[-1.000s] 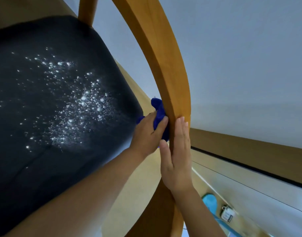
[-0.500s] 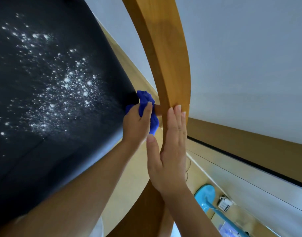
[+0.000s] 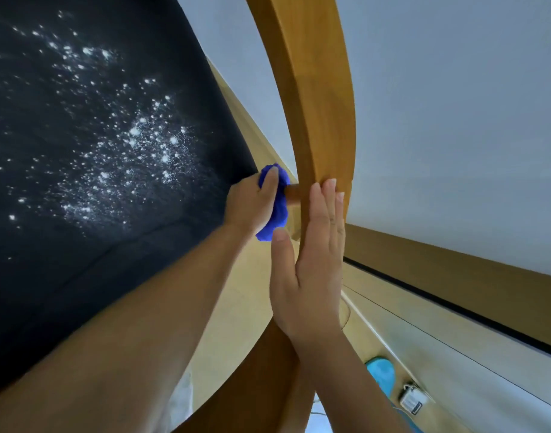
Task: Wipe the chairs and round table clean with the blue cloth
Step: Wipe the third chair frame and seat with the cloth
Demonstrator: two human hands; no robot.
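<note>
Here the left hand (image 3: 252,201) grips the bunched blue cloth (image 3: 278,210), fingers curled round it, just left of the chair's curved wooden frame (image 3: 324,104) and against the short strut (image 3: 292,193) that joins that frame to the dark seat (image 3: 96,260). The right hand (image 3: 311,260) lies flat on the frame, fingers straight and holding nothing, just below the joint. To do this well, I judge, the cloth should wrap the strut and work into its corner at the frame while the flat hand steadies the chair. White specks (image 3: 136,142) lie scattered on the seat, left of the frame; they likely want gathering strokes, not flicks.
</note>
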